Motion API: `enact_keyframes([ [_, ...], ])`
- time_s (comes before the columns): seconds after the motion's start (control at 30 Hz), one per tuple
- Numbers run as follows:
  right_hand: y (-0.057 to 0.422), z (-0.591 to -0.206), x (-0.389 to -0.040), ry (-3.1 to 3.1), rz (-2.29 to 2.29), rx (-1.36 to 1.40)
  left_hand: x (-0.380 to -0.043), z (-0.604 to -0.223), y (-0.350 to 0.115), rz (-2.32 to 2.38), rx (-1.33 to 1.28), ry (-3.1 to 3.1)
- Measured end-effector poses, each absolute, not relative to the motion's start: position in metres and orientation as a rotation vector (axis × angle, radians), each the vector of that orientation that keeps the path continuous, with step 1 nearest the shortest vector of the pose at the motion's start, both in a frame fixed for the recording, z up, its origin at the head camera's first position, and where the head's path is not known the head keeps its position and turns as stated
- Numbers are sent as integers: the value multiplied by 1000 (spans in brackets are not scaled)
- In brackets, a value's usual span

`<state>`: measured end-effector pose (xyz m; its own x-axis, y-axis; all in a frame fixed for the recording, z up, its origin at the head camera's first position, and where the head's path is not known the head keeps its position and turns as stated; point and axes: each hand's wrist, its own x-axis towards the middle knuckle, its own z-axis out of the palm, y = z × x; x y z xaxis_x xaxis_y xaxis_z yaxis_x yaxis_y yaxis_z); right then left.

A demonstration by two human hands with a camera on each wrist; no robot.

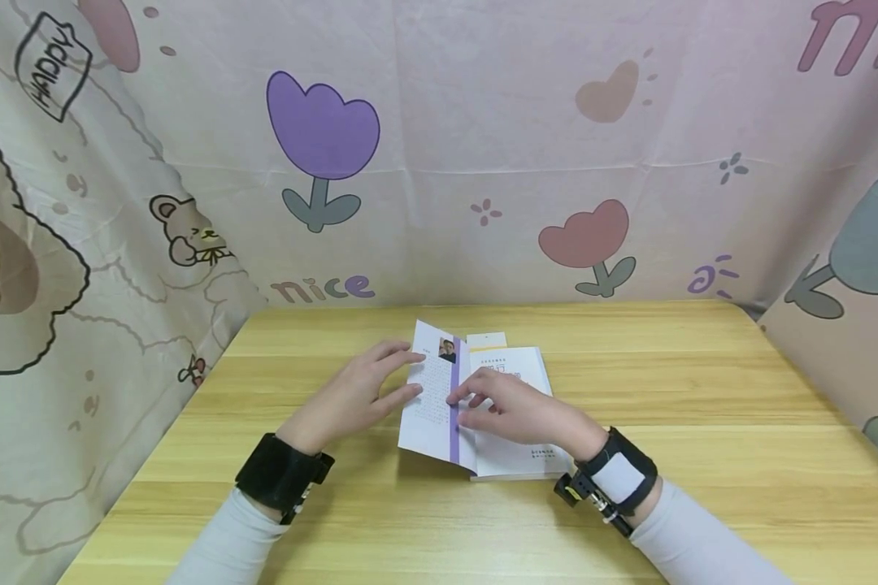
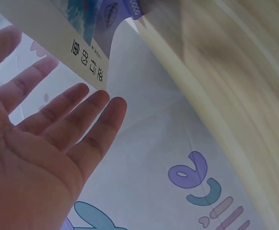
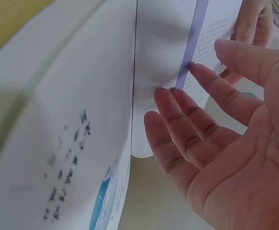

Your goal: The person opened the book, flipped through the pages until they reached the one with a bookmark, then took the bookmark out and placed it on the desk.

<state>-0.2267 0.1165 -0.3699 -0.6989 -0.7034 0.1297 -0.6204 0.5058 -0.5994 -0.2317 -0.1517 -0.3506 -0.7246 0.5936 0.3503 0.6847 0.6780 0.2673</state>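
Left hand (image 1: 353,396): fingers (image 1: 397,360) spread, tips rested at outer edge of cover flap (image 1: 426,426), at 9 o'clock of book (image 1: 505,457). Right hand (image 1: 512,409): fingers (image 3: 218,88) loosely apart, laid against flap's purple stripe (image 1: 454,443). Book opened near middle of wood-grain surface (image 1: 702,374); card (image 1: 486,340) seen jutting at its 12 o'clock. Surface backed by printed curtain (image 1: 439,97); from book, purple tulip (image 1: 323,130) shown at 11 o'clock, red tulip (image 1: 587,238) at 1.

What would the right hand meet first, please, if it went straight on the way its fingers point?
The right hand would probably meet the open cover flap, near its purple stripe; whether it already touches there is unclear.
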Motion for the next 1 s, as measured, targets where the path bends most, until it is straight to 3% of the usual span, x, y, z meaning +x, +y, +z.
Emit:
enact_keyframes([
  [1.0, 116, -375, -217, 2643, -771, -1231, -224, -390, -148, -502, -1065, -2962],
])
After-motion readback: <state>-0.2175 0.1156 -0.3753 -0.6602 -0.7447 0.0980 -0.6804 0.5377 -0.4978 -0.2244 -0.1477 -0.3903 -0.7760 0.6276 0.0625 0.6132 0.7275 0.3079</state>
